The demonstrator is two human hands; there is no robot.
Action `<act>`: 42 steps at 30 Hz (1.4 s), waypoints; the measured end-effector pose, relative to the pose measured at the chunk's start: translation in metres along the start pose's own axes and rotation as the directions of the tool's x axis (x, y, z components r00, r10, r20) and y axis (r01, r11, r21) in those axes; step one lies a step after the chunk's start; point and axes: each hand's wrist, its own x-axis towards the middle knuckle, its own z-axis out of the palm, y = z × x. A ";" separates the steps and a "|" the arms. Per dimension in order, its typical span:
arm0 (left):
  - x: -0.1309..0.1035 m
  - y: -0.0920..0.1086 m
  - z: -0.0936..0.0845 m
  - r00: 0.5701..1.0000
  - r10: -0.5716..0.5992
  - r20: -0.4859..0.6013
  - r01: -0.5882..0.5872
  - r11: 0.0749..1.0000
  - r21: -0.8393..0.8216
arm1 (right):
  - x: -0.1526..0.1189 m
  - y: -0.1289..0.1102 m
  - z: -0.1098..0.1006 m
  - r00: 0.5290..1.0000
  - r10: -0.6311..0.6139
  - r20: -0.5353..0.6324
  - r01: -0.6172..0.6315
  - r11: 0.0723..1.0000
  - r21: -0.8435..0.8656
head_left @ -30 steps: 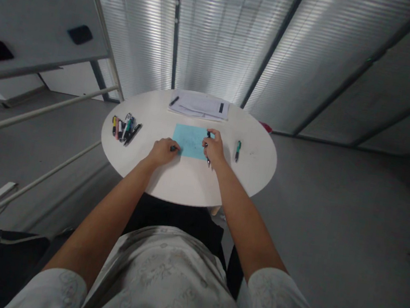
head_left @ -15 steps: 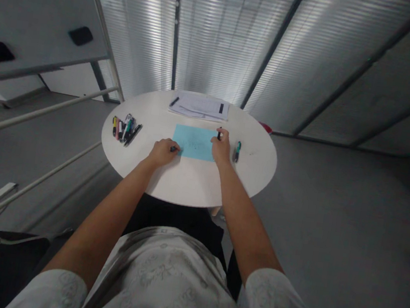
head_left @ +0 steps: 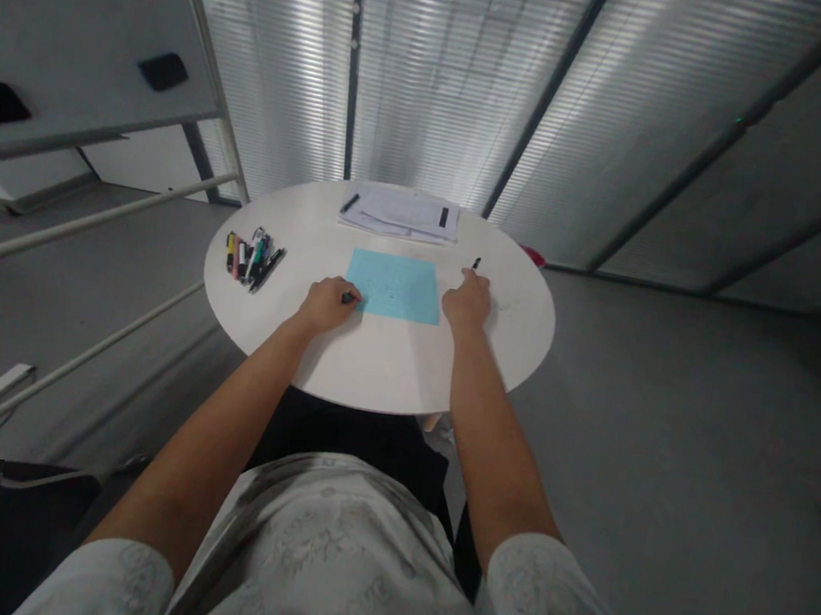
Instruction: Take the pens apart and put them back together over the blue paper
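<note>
Frosted glass panels back a round white table (head_left: 373, 363). On it the right hand (head_left: 466, 307) is closed around a dark pen (head_left: 475, 263), whose tip pokes out beyond the fingers, just right of the blue paper sheet (head_left: 394, 285). The left hand (head_left: 326, 303) is curled on what looks like a small pen cap (head_left: 347, 296) at the sheet's left corner. Judging by this, drawing is paused; capping would call for bringing the 2 hands together. Markers (head_left: 252, 257) lie farther left and white papers (head_left: 400, 213) lie behind.
</note>
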 end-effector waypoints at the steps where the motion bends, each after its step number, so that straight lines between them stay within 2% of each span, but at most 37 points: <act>1: 0.000 0.000 0.000 1.000 -0.002 -0.002 0.002 1.000 -0.006 | 0.001 0.002 0.000 1.000 -0.013 0.004 0.013 1.000 -0.017; 9: 0.000 0.000 0.001 1.000 0.011 -0.002 -0.011 1.000 0.017 | 0.004 0.011 0.001 1.000 0.006 0.004 -0.006 0.994 -0.105; 16: 0.000 0.001 0.000 1.000 0.004 0.008 -0.004 1.000 0.028 | 0.004 0.011 -0.003 0.996 0.086 0.027 -0.081 0.985 -0.152; 22: 0.000 0.002 0.000 1.000 0.011 -0.001 -0.010 0.999 0.032 | 0.003 0.013 -0.001 0.996 0.084 -0.026 -0.086 0.991 -0.106; 30: 0.000 0.000 0.001 1.000 0.012 -0.012 -0.012 1.000 0.008 | -0.001 0.009 -0.003 0.962 0.259 -0.080 -0.266 0.960 -0.092; 36: 0.000 -0.001 0.001 1.000 0.020 -0.014 -0.020 1.000 0.011 | 0.002 0.013 -0.002 0.974 0.222 -0.036 -0.224 0.970 -0.095; 42: 0.000 -0.001 0.001 1.000 0.020 -0.013 -0.019 1.000 0.021 | 0.004 0.015 -0.003 0.975 0.219 -0.046 -0.222 0.972 -0.079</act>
